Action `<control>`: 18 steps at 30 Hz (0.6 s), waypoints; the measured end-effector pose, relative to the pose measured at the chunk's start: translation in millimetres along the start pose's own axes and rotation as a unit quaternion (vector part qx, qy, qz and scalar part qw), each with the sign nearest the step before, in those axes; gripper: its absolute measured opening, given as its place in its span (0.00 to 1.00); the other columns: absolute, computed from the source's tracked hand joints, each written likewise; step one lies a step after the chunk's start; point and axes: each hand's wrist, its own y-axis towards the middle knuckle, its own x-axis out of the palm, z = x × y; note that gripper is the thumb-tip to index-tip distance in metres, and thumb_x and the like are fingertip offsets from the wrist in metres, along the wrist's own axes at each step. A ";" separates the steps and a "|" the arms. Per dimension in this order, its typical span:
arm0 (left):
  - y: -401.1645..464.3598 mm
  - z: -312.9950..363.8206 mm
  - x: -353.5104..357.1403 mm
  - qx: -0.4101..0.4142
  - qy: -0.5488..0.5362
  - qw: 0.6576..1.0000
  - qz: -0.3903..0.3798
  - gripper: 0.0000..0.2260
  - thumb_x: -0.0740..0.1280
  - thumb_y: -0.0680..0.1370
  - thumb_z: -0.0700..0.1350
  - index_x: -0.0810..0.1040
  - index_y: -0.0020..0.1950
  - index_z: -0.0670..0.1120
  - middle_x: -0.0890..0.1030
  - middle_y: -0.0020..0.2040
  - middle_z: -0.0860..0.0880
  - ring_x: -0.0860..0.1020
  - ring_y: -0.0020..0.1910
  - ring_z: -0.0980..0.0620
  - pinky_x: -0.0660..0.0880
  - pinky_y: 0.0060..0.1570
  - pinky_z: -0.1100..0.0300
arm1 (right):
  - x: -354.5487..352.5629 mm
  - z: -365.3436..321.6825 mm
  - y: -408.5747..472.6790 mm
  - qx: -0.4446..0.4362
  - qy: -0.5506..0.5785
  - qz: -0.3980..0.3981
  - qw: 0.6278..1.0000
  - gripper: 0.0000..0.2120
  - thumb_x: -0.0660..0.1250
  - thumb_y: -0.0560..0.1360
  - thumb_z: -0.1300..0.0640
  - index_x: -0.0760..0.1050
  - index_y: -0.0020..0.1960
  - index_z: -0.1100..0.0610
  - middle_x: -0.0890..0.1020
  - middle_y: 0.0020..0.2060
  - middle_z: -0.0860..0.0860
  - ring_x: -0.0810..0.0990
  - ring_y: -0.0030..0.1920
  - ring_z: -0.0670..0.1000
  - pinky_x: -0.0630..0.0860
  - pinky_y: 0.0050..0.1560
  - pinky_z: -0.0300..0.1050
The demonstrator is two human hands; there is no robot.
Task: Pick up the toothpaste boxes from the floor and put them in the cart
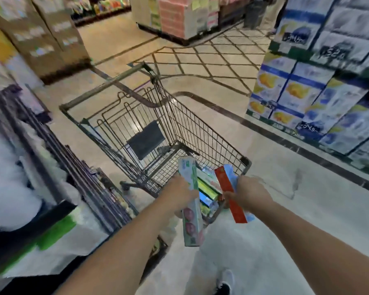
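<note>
A wire shopping cart (192, 122) stands in the aisle in front of me, its near end just below my hands. My left hand (179, 193) grips a long white and green toothpaste box (191, 218), held upright over the cart's near rim. My right hand (246, 191) grips a red and blue toothpaste box (232, 201), tilted over the same corner. Several more toothpaste boxes (208, 188) lie in the bottom of the cart between my hands, partly hidden by the held ones.
A shelf unit with white and green packaging (51, 228) runs along my left. Stacked blue and white cartons (320, 99) fill the right side. Brown cardboard boxes (45, 37) stand at the back left, and a pallet display (175, 18) sits farther down the tiled floor. My shoe (224, 282) shows at the bottom.
</note>
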 end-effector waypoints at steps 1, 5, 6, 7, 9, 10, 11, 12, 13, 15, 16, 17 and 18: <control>11.5 9.5 -1.9 -0.015 -0.020 1.000 0.004 0.30 0.69 0.75 0.56 0.62 0.67 0.40 0.75 0.57 0.43 0.78 0.53 0.44 0.79 0.45 0.53 | -7.9 3.9 13.1 -0.014 -0.011 -0.001 1.000 0.19 0.67 0.75 0.40 0.71 0.49 0.56 0.76 0.41 0.52 0.76 0.42 0.54 0.70 0.40 0.44; 53.2 33.9 -7.3 -0.055 -0.094 0.994 0.022 0.26 0.69 0.75 0.52 0.66 0.63 0.36 0.80 0.51 0.40 0.81 0.39 0.48 0.67 0.17 0.57 | -25.5 11.0 67.6 -0.040 0.010 -0.015 0.999 0.17 0.68 0.74 0.42 0.66 0.44 0.55 0.74 0.38 0.51 0.71 0.33 0.48 0.66 0.32 0.43; 62.7 37.1 -8.6 -0.064 -0.103 0.992 0.031 0.24 0.69 0.75 0.51 0.67 0.63 0.37 0.81 0.50 0.40 0.80 0.35 0.50 0.63 0.15 0.60 | -26.5 9.9 80.0 -0.043 0.007 -0.024 0.999 0.18 0.68 0.74 0.42 0.66 0.45 0.55 0.73 0.36 0.50 0.71 0.33 0.48 0.67 0.33 0.43; 72.4 38.1 -9.7 -0.075 -0.111 0.990 0.038 0.23 0.69 0.75 0.51 0.68 0.62 0.38 0.81 0.50 0.41 0.80 0.34 0.52 0.62 0.14 0.64 | -25.7 8.0 92.3 -0.048 0.006 -0.034 0.998 0.19 0.69 0.74 0.41 0.67 0.45 0.54 0.72 0.35 0.49 0.72 0.35 0.49 0.68 0.35 0.43; 96.8 37.3 -12.9 -0.090 -0.131 0.986 0.046 0.23 0.69 0.75 0.51 0.70 0.62 0.37 0.81 0.49 0.40 0.81 0.35 0.50 0.63 0.14 0.64 | -23.6 2.0 117.4 -0.063 0.008 -0.053 0.997 0.19 0.69 0.73 0.40 0.67 0.46 0.55 0.72 0.36 0.50 0.74 0.38 0.51 0.69 0.37 0.43; 108.7 35.9 -14.1 -0.092 -0.140 0.985 0.046 0.24 0.70 0.75 0.51 0.71 0.63 0.36 0.81 0.50 0.40 0.82 0.36 0.49 0.63 0.14 0.61 | -22.5 -1.8 129.1 -0.068 0.009 -0.062 0.996 0.19 0.69 0.73 0.40 0.68 0.47 0.55 0.73 0.37 0.50 0.74 0.39 0.51 0.70 0.38 0.43; 120.5 33.7 -14.8 -0.095 -0.147 0.984 0.044 0.24 0.70 0.75 0.51 0.71 0.63 0.36 0.81 0.50 0.39 0.82 0.37 0.49 0.65 0.14 0.59 | -20.4 -5.2 141.0 -0.072 0.010 -0.069 0.995 0.19 0.69 0.73 0.40 0.68 0.47 0.55 0.73 0.37 0.50 0.75 0.39 0.52 0.71 0.38 0.44; 133.5 30.0 -14.4 -0.101 -0.154 0.982 0.044 0.23 0.70 0.75 0.51 0.71 0.62 0.37 0.82 0.49 0.41 0.83 0.38 0.49 0.68 0.15 0.61 | -17.3 -8.5 152.8 -0.073 0.010 -0.076 0.994 0.19 0.69 0.73 0.41 0.69 0.48 0.55 0.75 0.38 0.51 0.76 0.39 0.52 0.73 0.40 0.44; 146.0 25.5 -13.4 -0.111 -0.161 0.980 0.043 0.22 0.71 0.75 0.50 0.69 0.61 0.38 0.81 0.47 0.43 0.83 0.38 0.49 0.73 0.19 0.63 | -13.3 -11.5 164.1 -0.075 0.010 -0.080 0.994 0.19 0.69 0.73 0.41 0.70 0.49 0.56 0.76 0.39 0.51 0.76 0.40 0.52 0.74 0.41 0.45; 169.4 18.0 -10.2 -0.139 -0.177 0.974 0.037 0.21 0.71 0.75 0.50 0.66 0.59 0.41 0.80 0.48 0.44 0.83 0.39 0.48 0.82 0.31 0.56 | -4.3 -18.1 185.4 -0.078 0.007 -0.087 0.993 0.17 0.69 0.74 0.43 0.69 0.49 0.55 0.76 0.40 0.51 0.76 0.40 0.52 0.74 0.40 0.45; 181.0 13.1 -6.2 -0.151 -0.182 0.971 0.034 0.21 0.71 0.75 0.50 0.64 0.58 0.42 0.79 0.49 0.44 0.83 0.41 0.47 0.83 0.35 0.53 | 1.5 -20.7 195.1 -0.081 0.004 -0.088 0.993 0.16 0.68 0.75 0.44 0.68 0.48 0.55 0.75 0.40 0.51 0.76 0.40 0.53 0.73 0.39 0.45; 192.0 8.4 -2.3 -0.157 -0.181 0.970 0.034 0.22 0.71 0.75 0.51 0.64 0.58 0.42 0.78 0.50 0.44 0.83 0.42 0.46 0.83 0.37 0.51 | 7.9 -23.2 204.9 -0.084 0.003 -0.089 0.992 0.14 0.67 0.75 0.46 0.67 0.48 0.55 0.74 0.40 0.51 0.75 0.40 0.53 0.72 0.39 0.44; 202.0 4.0 1.9 -0.164 -0.177 0.970 0.032 0.23 0.71 0.74 0.52 0.63 0.58 0.41 0.78 0.50 0.45 0.82 0.43 0.45 0.83 0.38 0.52 | 15.0 -25.8 213.2 -0.081 0.004 -0.095 0.992 0.13 0.67 0.75 0.48 0.66 0.47 0.55 0.73 0.40 0.51 0.75 0.40 0.53 0.70 0.38 0.44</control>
